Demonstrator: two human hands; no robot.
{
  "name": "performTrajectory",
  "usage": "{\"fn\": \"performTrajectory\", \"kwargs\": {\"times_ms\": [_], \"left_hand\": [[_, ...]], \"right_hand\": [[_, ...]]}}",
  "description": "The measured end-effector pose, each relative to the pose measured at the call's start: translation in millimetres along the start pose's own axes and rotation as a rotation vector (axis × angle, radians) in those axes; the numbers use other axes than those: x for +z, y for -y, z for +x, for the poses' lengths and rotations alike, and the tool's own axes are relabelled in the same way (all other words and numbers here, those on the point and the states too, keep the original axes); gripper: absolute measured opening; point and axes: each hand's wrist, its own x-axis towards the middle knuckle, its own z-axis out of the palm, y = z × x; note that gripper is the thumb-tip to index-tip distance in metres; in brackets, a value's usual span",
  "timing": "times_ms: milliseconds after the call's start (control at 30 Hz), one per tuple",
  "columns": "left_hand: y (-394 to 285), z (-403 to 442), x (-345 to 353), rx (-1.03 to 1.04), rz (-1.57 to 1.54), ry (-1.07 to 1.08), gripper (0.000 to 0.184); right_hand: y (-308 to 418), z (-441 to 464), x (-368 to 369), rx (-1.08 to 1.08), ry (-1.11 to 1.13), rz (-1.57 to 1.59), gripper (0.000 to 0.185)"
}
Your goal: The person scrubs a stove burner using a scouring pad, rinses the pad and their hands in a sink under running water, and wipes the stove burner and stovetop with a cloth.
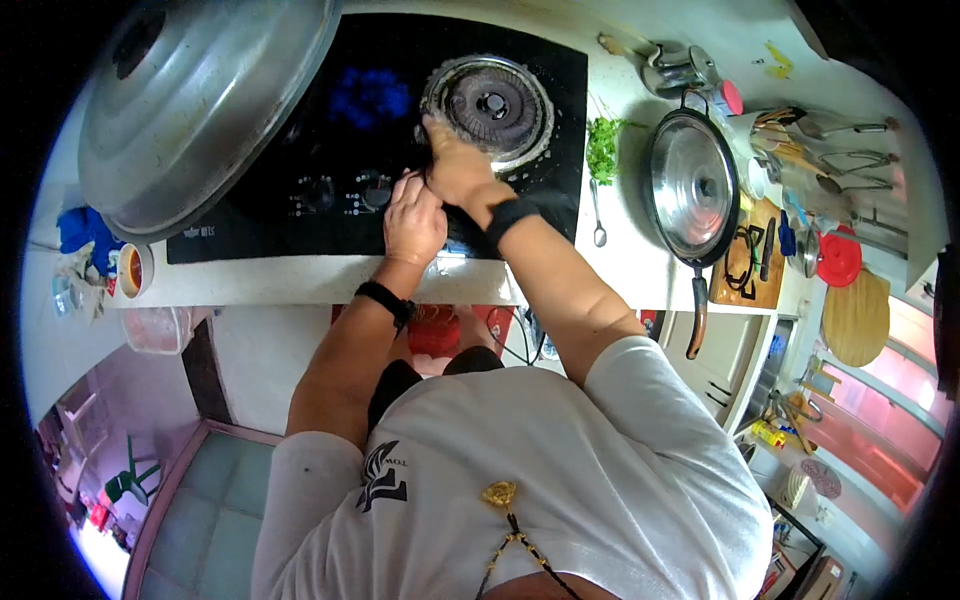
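My right hand reaches over the black glass cooktop. Its fingers are bent downward, with one digit stretched toward the near-left rim of the round burner. Anything under that palm is hidden. Close beside it, my left hand rests on the cooktop's front part, right of a control knob, fingers laid forward on the glass. White residue rings the burner's metal edge.
A large metal lid or pan overhangs the cooktop's left side. On the right counter are green herbs, a spoon, a lidded frying pan and a cutting board. A small bowl stands far left.
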Motion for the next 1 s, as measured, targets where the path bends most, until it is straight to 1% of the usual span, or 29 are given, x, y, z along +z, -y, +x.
{"fn": "performTrajectory", "kwargs": {"times_ms": [33,67,100,133,200,233,267,333,367,400,467,500,533,567,600,667,700,767,833,900,933,1000], "left_hand": [[2.2,0.8,2.0,0.016,0.000,-0.012,0.029],[4.6,0.9,5.2,0.029,0.002,-0.027,0.034],[3.7,0.7,5.5,0.012,-0.010,-0.038,0.040],[5.6,-1.2,5.3,0.007,-0.015,-0.035,0.040],[8.0,-3.3,3.8,0.104,0.029,0.028,0.032],[4.5,-3.3,1.4,0.083,-0.002,0.073,0.020],[3.7,-6.6,1.7,0.078,-0.004,0.074,0.020],[9.3,-11.2,1.5,0.094,0.032,0.168,0.022],[15.8,-14.9,3.8,0.189,0.105,0.131,0.021],[18.5,-12.1,-2.9,0.196,0.110,0.120,0.021],[17.1,-18.0,-15.4,0.241,0.090,0.238,0.021],[18.3,-18.6,-14.5,0.239,0.101,0.232,0.020],[16.0,-17.2,-15.8,0.237,0.096,0.237,0.020],[13.4,-14.9,-17.0,0.272,0.094,0.169,0.020],[12.2,-12.7,-18.7,0.310,0.095,0.097,0.020],[14.8,-17.7,-19.3,0.323,0.119,0.126,0.022],[16.6,-21.4,-16.2,0.287,0.106,0.179,0.023],[18.5,-20.5,-14.7,0.198,0.094,0.275,0.026],[15.6,-19.1,-18.6,0.228,0.113,0.255,0.026],[16.1,-17.4,-17.7,0.291,0.134,0.166,0.025],[15.2,-17.4,-18.0,0.292,0.134,0.169,0.025],[14.5,-15.6,-21.4,0.316,0.126,0.155,0.025]], "right_hand": [[-3.6,-6.4,5.0,-0.013,-0.014,0.031,0.071],[-8.8,-7.0,19.1,-0.033,-0.050,-0.028,0.073],[-2.4,-3.1,13.1,-0.008,-0.020,-0.039,0.074],[5.4,-3.9,6.9,0.028,0.017,-0.046,0.075],[6.0,23.1,10.5,0.045,0.012,-0.063,0.075],[9.2,31.7,12.0,0.050,0.004,-0.079,0.076],[12.0,31.3,14.8,0.051,0.009,-0.081,0.076],[22.0,30.0,14.8,0.090,0.023,-0.151,0.077],[18.0,22.8,16.2,0.067,0.022,-0.143,0.078],[25.9,10.6,9.2,0.111,0.092,-0.144,0.079],[20.4,8.8,15.8,0.102,0.077,-0.130,0.079],[20.5,16.3,15.8,0.108,0.083,-0.130,0.079],[20.9,33.2,13.7,0.087,0.012,-0.099,0.079],[21.0,42.7,13.0,0.065,-0.062,-0.069,0.079],[21.2,43.9,13.6,0.065,-0.063,-0.068,0.079],[22.4,44.2,13.8,0.074,-0.063,-0.097,0.079],[29.2,30.1,8.4,0.096,-0.011,-0.109,0.080],[30.6,14.9,12.5,0.093,0.012,-0.125,0.081],[27.6,14.9,17.0,0.102,0.029,-0.131,0.081],[22.8,40.7,16.3,0.061,-0.089,-0.104,0.082],[25.7,53.3,13.7,0.078,-0.122,-0.074,0.081],[30.3,48.7,13.0,0.114,-0.092,-0.104,0.081]]}}
